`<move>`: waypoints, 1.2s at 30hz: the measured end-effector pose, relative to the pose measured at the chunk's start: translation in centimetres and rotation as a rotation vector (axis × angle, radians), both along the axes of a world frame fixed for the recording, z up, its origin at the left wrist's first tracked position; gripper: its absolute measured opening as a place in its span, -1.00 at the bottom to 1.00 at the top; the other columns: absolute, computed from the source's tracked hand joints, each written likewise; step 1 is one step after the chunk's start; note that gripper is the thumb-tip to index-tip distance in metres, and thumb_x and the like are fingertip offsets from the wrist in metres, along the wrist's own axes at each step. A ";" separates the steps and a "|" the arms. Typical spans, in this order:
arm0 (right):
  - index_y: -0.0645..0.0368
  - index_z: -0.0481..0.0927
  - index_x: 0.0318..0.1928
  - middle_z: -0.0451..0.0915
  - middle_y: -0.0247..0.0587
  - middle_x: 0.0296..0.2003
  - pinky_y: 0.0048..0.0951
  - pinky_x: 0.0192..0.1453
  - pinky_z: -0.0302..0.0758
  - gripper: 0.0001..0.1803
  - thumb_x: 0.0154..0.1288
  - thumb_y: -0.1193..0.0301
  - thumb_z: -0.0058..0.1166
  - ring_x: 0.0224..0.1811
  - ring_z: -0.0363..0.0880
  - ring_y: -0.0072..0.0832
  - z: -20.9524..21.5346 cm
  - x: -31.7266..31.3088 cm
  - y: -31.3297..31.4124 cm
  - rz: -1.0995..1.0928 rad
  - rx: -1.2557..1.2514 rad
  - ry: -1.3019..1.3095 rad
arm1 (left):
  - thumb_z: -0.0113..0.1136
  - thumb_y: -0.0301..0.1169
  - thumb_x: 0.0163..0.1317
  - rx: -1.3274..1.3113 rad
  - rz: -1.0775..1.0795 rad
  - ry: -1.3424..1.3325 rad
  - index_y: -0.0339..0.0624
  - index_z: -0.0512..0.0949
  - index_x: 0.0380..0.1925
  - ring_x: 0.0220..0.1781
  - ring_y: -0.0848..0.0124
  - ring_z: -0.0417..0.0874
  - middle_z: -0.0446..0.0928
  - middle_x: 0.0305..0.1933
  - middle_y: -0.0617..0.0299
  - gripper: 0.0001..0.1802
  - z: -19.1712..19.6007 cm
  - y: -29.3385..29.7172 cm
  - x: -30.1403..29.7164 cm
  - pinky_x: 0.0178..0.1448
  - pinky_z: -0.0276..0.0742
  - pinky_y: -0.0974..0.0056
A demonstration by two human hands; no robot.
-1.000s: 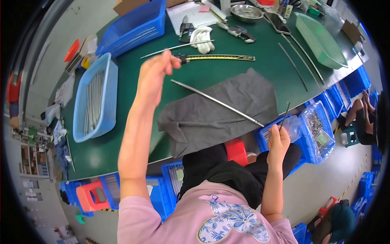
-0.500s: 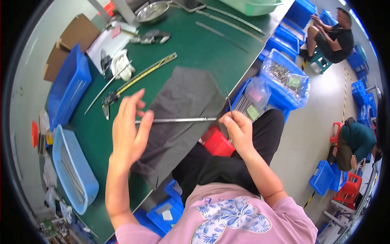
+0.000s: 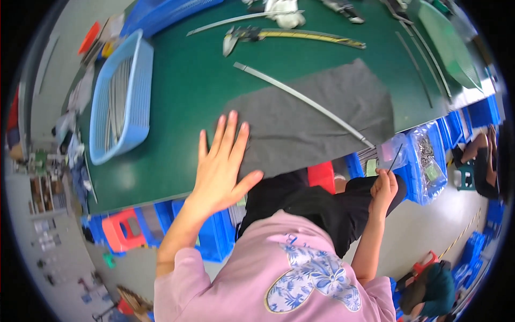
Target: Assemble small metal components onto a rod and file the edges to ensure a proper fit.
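A long, thin metal strip lies slantwise across the dark grey cloth on the green table, its near right end at the cloth's edge. My left hand is spread, palm down, with its fingers over the cloth's left edge and nothing in it. Whether the palm touches the table is unclear. Beyond the table's front edge, to the right, my right hand pinches a thin dark rod that points up and slightly right.
A light blue basket of long strips stands at the left. A caliper, a thin strip and a white glove lie farther back. Blue bins with metal parts sit off the table's right front. People sit at the far right.
The metal strip has gone from between my hands to lying on the cloth. My left hand has opened flat; my right still holds the rod. The view has turned leftward.
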State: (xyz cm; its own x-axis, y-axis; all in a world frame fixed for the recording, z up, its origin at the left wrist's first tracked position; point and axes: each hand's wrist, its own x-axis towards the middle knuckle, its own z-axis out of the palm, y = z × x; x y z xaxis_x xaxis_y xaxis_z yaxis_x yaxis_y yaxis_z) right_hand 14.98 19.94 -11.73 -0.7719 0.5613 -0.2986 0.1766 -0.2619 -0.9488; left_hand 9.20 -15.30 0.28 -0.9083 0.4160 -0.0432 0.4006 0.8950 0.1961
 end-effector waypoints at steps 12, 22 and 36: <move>0.26 0.57 -0.26 0.13 -0.62 -0.70 -0.69 -0.68 -0.11 -0.78 0.41 0.35 -0.04 -0.74 -0.02 -0.84 -0.2 1.3 0.5 -0.038 0.075 -0.073 | 0.25 -0.52 -0.16 0.429 -0.347 0.301 -0.17 0.63 -0.34 -0.33 0.24 0.63 0.58 -0.36 0.19 -0.73 -5.8 -1.3 7.0 -0.21 0.49 0.21; 0.28 0.59 -0.30 0.45 -0.47 -0.65 -0.66 -0.57 0.04 -0.76 0.41 0.39 -0.09 -0.65 0.18 -0.81 4.5 1.9 -4.2 0.047 0.040 0.044 | 0.11 -0.20 0.29 0.332 -0.082 -0.217 -0.22 0.48 0.12 0.35 0.00 0.33 0.40 0.25 -0.10 -0.53 -16.0 5.4 -4.8 0.38 0.22 0.09; 0.35 0.60 -0.37 0.61 -0.33 -0.48 -0.64 -0.38 0.38 -0.75 0.35 0.38 0.11 -0.46 0.45 -0.75 8.4 -4.6 -8.9 0.058 0.061 0.177 | -0.04 -0.20 0.37 0.446 -0.221 -0.582 -0.27 0.52 0.01 0.33 0.03 0.36 0.45 0.19 -0.08 -0.60 -12.0 6.0 -2.7 0.34 0.28 0.11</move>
State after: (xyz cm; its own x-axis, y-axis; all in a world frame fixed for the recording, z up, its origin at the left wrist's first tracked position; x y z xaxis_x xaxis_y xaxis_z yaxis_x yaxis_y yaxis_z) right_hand 10.35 11.04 -3.30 -0.8409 0.5273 -0.1219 0.0183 -0.1973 -0.9802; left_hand 6.54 -9.29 -11.76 -0.6843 0.6757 -0.2744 0.2827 0.5926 0.7542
